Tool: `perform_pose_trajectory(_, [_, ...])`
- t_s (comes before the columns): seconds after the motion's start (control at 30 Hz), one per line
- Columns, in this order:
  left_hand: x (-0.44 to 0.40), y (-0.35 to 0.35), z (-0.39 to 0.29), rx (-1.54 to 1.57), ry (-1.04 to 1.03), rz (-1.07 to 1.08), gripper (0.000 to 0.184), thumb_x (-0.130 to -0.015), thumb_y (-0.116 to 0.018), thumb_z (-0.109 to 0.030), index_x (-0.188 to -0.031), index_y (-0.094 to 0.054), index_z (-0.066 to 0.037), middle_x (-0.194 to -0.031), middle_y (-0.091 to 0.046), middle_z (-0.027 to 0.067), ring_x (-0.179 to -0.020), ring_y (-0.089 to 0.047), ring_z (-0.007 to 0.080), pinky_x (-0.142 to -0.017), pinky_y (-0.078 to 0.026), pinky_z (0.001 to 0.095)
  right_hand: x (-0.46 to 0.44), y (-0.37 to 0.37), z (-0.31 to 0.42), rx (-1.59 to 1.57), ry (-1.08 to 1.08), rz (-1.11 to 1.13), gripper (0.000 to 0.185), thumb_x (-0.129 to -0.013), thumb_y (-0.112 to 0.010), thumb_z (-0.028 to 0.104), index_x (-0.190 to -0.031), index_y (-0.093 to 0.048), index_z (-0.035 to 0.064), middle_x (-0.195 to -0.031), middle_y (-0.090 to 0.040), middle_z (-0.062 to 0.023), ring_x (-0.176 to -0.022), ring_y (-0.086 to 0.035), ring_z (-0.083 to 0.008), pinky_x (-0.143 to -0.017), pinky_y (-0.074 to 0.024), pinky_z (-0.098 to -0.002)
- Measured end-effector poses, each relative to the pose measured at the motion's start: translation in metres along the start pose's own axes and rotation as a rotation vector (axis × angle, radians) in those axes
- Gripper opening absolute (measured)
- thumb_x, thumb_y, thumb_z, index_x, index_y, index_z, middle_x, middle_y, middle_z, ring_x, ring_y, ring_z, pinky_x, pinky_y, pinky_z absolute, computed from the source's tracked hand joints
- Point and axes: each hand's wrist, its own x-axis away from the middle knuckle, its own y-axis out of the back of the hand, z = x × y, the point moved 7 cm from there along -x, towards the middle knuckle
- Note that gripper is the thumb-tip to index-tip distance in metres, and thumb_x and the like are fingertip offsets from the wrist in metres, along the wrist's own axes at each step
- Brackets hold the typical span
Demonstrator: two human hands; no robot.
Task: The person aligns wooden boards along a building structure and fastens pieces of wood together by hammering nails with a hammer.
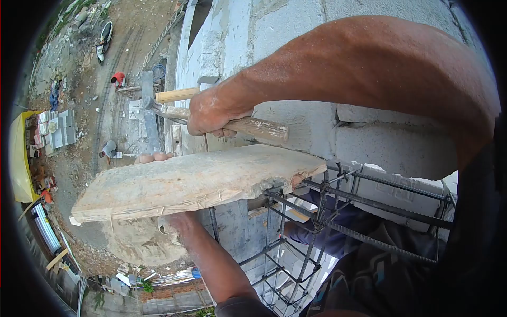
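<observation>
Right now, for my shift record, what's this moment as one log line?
right hand: gripping hammer by handle | left hand: mostly hidden, fingertips showing, holding board | nearby: rebar cage beside board

The hammer's handle (pixel 261 128) is worn, rough wood with a dull metal head (pixel 149 104). The board (pixel 195 177) looks matt and dusty with a rough, splintered edge, probably wood, though the coating hides it. Ribbed dark steel bars (pixel 380 242) stand against chalky, matt grey blocks (pixel 396 145) and dark cloth clothing (pixel 369 267).
</observation>
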Motion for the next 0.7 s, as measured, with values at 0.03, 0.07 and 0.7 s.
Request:
perform_pose_trajectory(0.03, [-0.001, -0.005, 0.001, 0.035, 0.004, 0.011, 0.057, -0.102, -0.037, -0.057, -0.126, -0.052, -0.008, -0.116, -0.059, 0.0122, -0.114, -0.053, 0.0314, -0.103, -0.04, 0.053, 0.0, 0.006, 0.005, -0.004, -0.005, -0.012, 0.023, -0.089, -0.052, 0.018, -0.086, -0.063, -0.0018, -0.07, -0.059, -0.0092, -0.063, -0.061, -0.0204, -0.053, -0.0512, -0.0376])
perform_pose_trajectory(0.07, [-0.003, -0.011, 0.003, 0.07, 0.009, 0.025, 0.058, -0.103, -0.035, -0.058, -0.126, -0.052, -0.008, -0.117, -0.059, 0.0116, -0.114, -0.053, 0.0316, -0.103, -0.04, 0.053, 0.002, 0.016, 0.009, -0.015, -0.015, -0.037, 0.023, -0.09, -0.052, 0.018, -0.086, -0.063, -0.0018, -0.07, -0.059, -0.0092, -0.063, -0.061, -0.0203, -0.053, -0.0512, -0.0376])
perform_pose_trajectory(0.7, [0.005, -0.006, 0.005, 0.091, -0.003, 0.005, 0.066, -0.103, -0.034, -0.06, -0.135, -0.05, -0.006, -0.126, -0.058, 0.0162, -0.116, -0.054, 0.0339, -0.105, -0.041, 0.0535, 0.01, 0.0, 0.003, 0.063, -0.094, 0.012, 0.021, -0.091, -0.051, 0.016, -0.092, -0.062, -0.0017, -0.072, -0.056, -0.0073, -0.064, -0.059, -0.0182, -0.052, -0.0501, -0.0362])
